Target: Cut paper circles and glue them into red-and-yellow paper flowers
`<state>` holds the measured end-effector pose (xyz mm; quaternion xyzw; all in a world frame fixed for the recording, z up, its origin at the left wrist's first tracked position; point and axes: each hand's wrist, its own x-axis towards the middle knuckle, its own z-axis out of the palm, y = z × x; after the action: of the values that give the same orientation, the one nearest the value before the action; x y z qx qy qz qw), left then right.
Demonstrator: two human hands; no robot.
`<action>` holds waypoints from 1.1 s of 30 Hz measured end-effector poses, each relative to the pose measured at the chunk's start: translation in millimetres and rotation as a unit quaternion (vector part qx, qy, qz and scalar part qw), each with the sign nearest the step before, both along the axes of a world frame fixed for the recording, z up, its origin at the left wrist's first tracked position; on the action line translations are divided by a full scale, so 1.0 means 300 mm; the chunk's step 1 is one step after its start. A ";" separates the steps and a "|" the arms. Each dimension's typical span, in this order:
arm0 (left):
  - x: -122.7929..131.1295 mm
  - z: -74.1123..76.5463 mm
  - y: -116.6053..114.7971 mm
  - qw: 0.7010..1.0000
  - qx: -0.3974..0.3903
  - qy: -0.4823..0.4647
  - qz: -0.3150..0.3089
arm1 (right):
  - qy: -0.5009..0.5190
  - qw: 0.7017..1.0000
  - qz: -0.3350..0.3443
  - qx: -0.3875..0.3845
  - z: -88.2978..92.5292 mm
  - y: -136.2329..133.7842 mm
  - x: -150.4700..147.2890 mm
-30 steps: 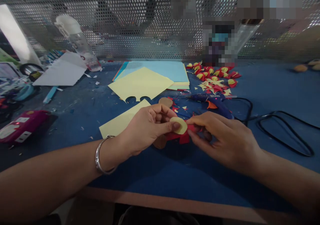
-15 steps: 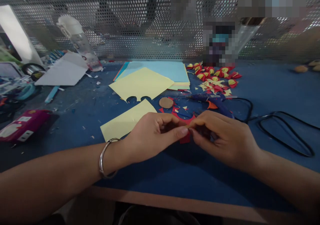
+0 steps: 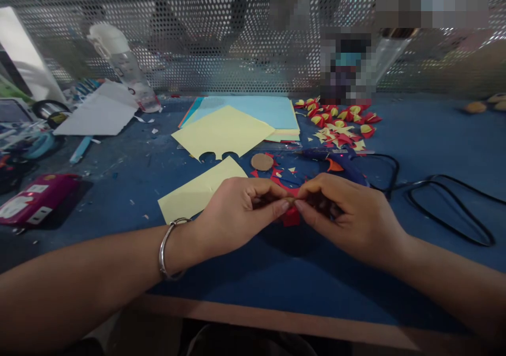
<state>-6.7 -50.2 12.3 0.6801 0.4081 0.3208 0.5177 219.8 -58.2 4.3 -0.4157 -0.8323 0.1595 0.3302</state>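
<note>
My left hand (image 3: 241, 213) and my right hand (image 3: 348, 216) meet fingertip to fingertip over the blue table (image 3: 253, 271), both pinched on a small red paper piece (image 3: 291, 216) that shows just below the fingers. A yellow disc seen earlier is hidden between the fingers now. A silver bangle (image 3: 168, 248) circles my left wrist. Just beyond my hands lie a brown cardboard disc (image 3: 262, 161), red paper scraps (image 3: 276, 174) and a blue glue gun (image 3: 340, 161).
Yellow paper sheets (image 3: 223, 132) and a stack of coloured sheets (image 3: 256, 111) lie ahead. A pile of red-and-yellow paper petals (image 3: 342, 124) sits at back right, a black cord (image 3: 443, 203) loops right. A pink case (image 3: 35, 198), bottle (image 3: 122, 63) and white paper (image 3: 98, 113) are left.
The yellow disc held up in my left fingers a second ago has been folded or pressed in between both hands' fingertips and is out of sight; the hands closed together.
</note>
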 end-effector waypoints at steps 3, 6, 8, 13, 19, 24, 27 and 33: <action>0.002 -0.001 -0.001 1.000 -0.007 -0.003 -0.001 | -0.001 1.000 0.001 -0.002 0.001 0.002 0.000; 0.001 -0.009 0.000 1.000 -0.010 -0.014 -0.003 | 0.002 1.000 -0.001 -0.001 0.002 0.003 -0.003; -0.002 -0.011 0.000 1.000 -0.003 -0.018 -0.003 | 0.003 1.000 -0.003 0.003 0.002 0.003 -0.004; -0.006 -0.006 0.000 0.999 0.020 -0.022 -0.018 | 0.006 1.000 -0.001 0.012 0.000 0.003 -0.001; 0.001 0.003 -0.001 0.999 0.033 -0.013 -0.023 | 0.003 1.000 0.027 -0.001 0.002 0.001 -0.001; -0.004 0.005 -0.006 0.995 0.072 0.062 -0.005 | -0.004 0.999 0.040 0.004 0.002 0.004 -0.001; -0.007 0.000 -0.004 0.989 0.111 0.100 -0.006 | -0.011 0.999 0.042 0.002 0.005 0.004 -0.003; -0.005 0.005 -0.002 0.975 0.158 0.153 -0.003 | -0.008 0.998 0.054 0.009 0.012 0.001 -0.010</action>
<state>-8.3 -50.9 13.9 0.7957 0.4248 0.2717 0.3356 216.9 -58.0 8.1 -0.3687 -0.8575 0.1659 0.3181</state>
